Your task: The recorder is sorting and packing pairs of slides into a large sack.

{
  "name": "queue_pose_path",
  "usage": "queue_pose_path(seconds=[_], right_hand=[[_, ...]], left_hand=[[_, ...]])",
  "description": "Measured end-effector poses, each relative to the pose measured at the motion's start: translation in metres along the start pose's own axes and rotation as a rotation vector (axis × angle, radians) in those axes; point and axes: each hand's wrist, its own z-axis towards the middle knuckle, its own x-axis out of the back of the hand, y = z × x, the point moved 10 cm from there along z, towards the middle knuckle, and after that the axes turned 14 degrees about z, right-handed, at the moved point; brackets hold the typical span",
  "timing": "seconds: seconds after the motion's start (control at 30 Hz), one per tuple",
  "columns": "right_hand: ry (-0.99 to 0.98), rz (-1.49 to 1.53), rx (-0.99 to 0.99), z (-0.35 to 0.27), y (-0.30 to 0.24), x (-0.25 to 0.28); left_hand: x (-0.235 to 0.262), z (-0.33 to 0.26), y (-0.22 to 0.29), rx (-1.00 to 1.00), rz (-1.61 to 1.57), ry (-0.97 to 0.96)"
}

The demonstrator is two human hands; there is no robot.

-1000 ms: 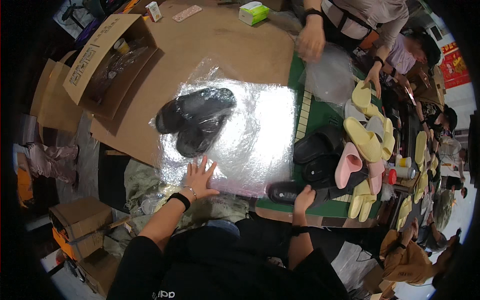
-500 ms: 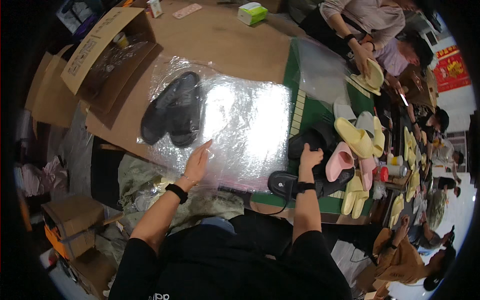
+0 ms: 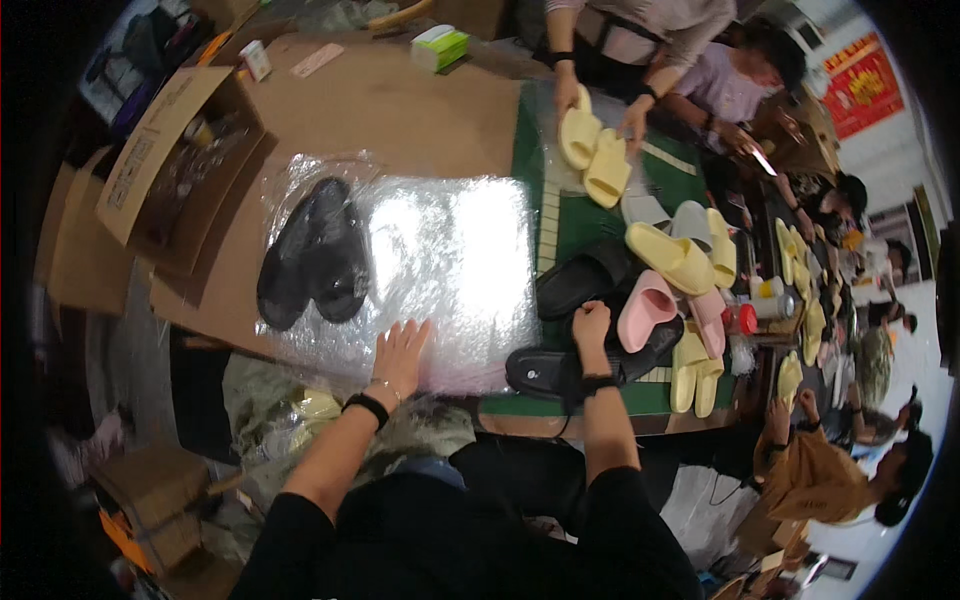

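Holding our left hand (image 3: 402, 362) palm down at the near edge of a clear, glossy plastic sheet (image 3: 410, 325), we have its fingers straight and slightly parted, clasping nothing. Our right hand (image 3: 591, 328) is to the right, its fingers curled in among loose black open-toed slippers (image 3: 540, 372); whether they grip one of these, we cannot tell. To the left of the sheet's bright glare we see a pair of black rubber slippers (image 3: 315, 255) under clear film, side by side on the brown cardboard table cover (image 3: 400, 120).

At the far left, an open brown cardboard box (image 3: 165, 170) lies with its opening toward us, containing crumpled clear plastic (image 3: 215, 158) and a small pale cup (image 3: 200, 133). On the far side we have a green and white tissue pack (image 3: 438, 48). To our right, pink, grey and yellow slippers (image 3: 670, 258) crowd the green mat (image 3: 528, 130), near a red-lidded jar (image 3: 745, 318). Farther off, a co-worker's hands (image 3: 635, 122) hold two pale yellow slippers (image 3: 605, 170).
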Motion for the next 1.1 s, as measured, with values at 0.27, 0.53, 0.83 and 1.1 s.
queue_pose_path(seconds=[0.27,0.53,0.83,1.1], right_hand=[[-0.071,0.967,-0.277,-0.18,0.013,-0.015],[0.599,0.826,-0.37,-0.129,0.041,0.031],[0.726,0.684,-0.616,-0.129,0.078,0.047],[0.931,0.178,-0.499,-0.194,0.191,0.111]], left_hand=[[0.036,0.0,0.049,-0.252,0.141,0.161],[-0.028,0.018,0.04,-0.247,0.115,-0.121],[-0.049,0.01,0.032,-0.274,0.119,-0.225],[-0.024,0.025,0.048,-0.324,0.013,-0.124]])
